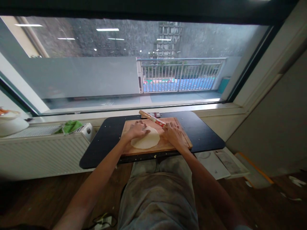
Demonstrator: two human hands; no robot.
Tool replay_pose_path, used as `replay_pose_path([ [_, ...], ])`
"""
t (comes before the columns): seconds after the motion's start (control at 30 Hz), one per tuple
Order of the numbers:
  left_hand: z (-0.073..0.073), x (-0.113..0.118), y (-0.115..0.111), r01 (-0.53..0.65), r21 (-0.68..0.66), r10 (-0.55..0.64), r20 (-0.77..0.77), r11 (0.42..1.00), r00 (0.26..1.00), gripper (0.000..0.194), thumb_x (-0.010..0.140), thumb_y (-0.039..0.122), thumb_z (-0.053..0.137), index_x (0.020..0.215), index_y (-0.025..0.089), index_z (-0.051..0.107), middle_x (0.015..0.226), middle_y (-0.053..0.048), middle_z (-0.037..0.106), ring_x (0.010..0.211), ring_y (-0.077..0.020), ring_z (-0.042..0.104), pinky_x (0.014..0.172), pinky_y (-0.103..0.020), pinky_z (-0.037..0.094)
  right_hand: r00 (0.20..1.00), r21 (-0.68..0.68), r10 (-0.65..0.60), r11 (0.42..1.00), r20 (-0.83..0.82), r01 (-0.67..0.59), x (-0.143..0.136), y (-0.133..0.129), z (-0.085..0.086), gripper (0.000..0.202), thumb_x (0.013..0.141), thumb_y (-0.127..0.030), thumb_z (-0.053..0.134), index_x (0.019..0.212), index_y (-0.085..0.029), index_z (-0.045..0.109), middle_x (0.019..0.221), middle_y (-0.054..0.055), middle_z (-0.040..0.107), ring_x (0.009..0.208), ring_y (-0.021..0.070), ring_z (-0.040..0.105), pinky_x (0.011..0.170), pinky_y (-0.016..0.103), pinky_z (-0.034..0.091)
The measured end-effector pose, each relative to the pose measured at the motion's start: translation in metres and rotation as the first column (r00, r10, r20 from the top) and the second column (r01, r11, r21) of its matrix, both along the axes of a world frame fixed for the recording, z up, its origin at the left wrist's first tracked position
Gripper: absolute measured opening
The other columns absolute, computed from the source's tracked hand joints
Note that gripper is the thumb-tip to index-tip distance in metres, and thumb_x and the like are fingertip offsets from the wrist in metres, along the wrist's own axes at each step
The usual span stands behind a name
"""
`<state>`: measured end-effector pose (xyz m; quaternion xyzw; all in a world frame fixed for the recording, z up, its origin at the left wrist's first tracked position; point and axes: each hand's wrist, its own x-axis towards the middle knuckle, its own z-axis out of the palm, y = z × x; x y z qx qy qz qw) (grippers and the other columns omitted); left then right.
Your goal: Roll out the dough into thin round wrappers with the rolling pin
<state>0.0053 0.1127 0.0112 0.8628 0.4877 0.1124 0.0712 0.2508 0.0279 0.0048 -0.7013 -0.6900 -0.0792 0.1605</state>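
A flat, round sheet of pale dough [147, 140] lies on a wooden board [165, 147]. My left hand [138, 130] rests over the upper left part of the dough, palm down with its fingers spread. At the board's right side, my right hand [173, 132] has its fingers round the near end of a rolling pin [152, 118] with red and white printing. The pin slants up and to the left, its far end beyond the board's back edge.
The board stands on a small black table [201, 131] with crumbs on it. Behind is a window sill [211, 107]. A white radiator [48, 153] with a green cloth [71, 126] is at the left; a white box [211, 164] is low at the right.
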Motion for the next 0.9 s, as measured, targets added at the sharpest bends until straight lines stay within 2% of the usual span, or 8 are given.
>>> replay_pose_path([
  [0.1, -0.001, 0.006, -0.002, 0.000, 0.004, 0.001, -0.045, 1.000, 0.999, 0.048, 0.097, 0.061, 0.063, 0.121, 0.022, 0.078, 0.146, -0.016, 0.069, 0.137, -0.0380, 0.059, 0.115, -0.051, 0.047, 0.999, -0.046, 0.016, 0.999, 0.032, -0.014, -0.004, -0.005, 0.005, 0.037, 0.116, -0.041, 0.044, 0.137, -0.017, 0.063, 0.135, 0.018, 0.069, 0.127, 0.0294, 0.061, 0.103, 0.039, 0.042],
  [0.23, -0.007, 0.010, 0.000, -0.033, -0.005, 0.033, 0.014, 0.999, 0.999, 0.049, 0.095, 0.062, 0.066, 0.121, 0.022, 0.077, 0.142, -0.016, 0.069, 0.136, -0.0376, 0.058, 0.115, -0.051, 0.045, 0.998, -0.042, 0.030, 0.999, 0.046, -0.028, -0.005, -0.007, 0.007, 0.037, 0.116, -0.040, 0.041, 0.135, -0.018, 0.065, 0.134, 0.017, 0.069, 0.126, 0.0287, 0.061, 0.104, 0.039, 0.043],
  [0.43, -0.015, 0.011, -0.004, -0.029, 0.001, 0.028, 0.127, 1.000, 0.992, 0.043, 0.097, 0.056, 0.066, 0.120, 0.022, 0.076, 0.144, -0.015, 0.066, 0.134, -0.0358, 0.059, 0.115, -0.051, 0.046, 0.995, -0.011, 0.055, 0.998, 0.079, -0.054, 0.000, -0.005, -0.001, 0.037, 0.115, -0.039, 0.044, 0.139, -0.021, 0.067, 0.136, 0.016, 0.069, 0.119, 0.0275, 0.062, 0.096, 0.035, 0.047],
  [0.67, -0.021, 0.012, -0.007, -0.011, 0.040, 0.006, 0.123, 0.999, 0.992, 0.039, 0.103, 0.054, 0.059, 0.115, 0.022, 0.077, 0.142, -0.015, 0.065, 0.137, -0.0374, 0.057, 0.116, -0.054, 0.045, 0.991, -0.023, 0.073, 0.997, 0.110, -0.070, -0.004, -0.010, 0.007, 0.040, 0.117, -0.038, 0.038, 0.137, -0.021, 0.068, 0.130, 0.016, 0.070, 0.121, 0.0280, 0.062, 0.095, 0.035, 0.047],
  [0.9, -0.033, 0.011, -0.007, 0.002, 0.089, -0.018, 0.184, 0.996, 0.983, 0.039, 0.105, 0.048, 0.058, 0.129, 0.022, 0.075, 0.151, -0.015, 0.063, 0.144, -0.0365, 0.051, 0.124, -0.057, 0.039, 0.991, -0.041, 0.073, 0.997, 0.114, -0.068, -0.008, -0.015, 0.013, 0.041, 0.116, -0.043, 0.043, 0.138, -0.021, 0.069, 0.132, 0.016, 0.070, 0.123, 0.0280, 0.063, 0.099, 0.036, 0.047],
])
